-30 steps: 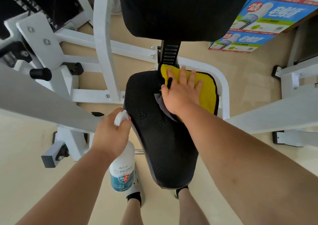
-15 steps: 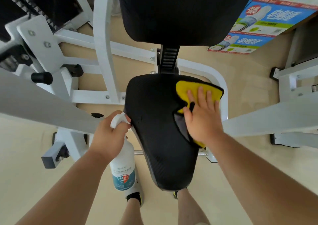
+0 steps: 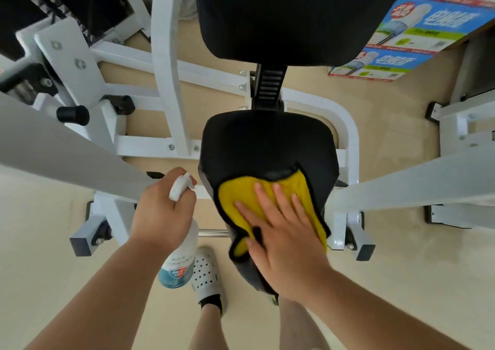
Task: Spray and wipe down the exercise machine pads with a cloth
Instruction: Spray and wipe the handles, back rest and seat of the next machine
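Cloth (image 3: 270,202) lies under my flat right hand (image 3: 284,240) to wipe seat pad (image 3: 267,140); left hand (image 3: 160,213) grips spray bottle (image 3: 178,258) ready.

Bright, even, diffuse light with a warm cream cast. Source out of frame, possibly upper right, where the floor (image 3: 388,124) goes paler. Shadows soft and faint under the white frame bars (image 3: 166,68), which sit close to clipping. Black seat pad (image 3: 267,140) crushed to near-flat black, one weak sheen just above the yellow cloth (image 3: 241,197); back pad (image 3: 281,15) same. Strong wide-angle bend: bars curve, forearms balloon toward the bottom corners. Centre fairly sharp, right hand (image 3: 284,242) edges crisp. Printed boxes (image 3: 417,28) top right soft, text smeared; spray bottle (image 3: 179,266) label unreadable. Mild compression mush on floor.
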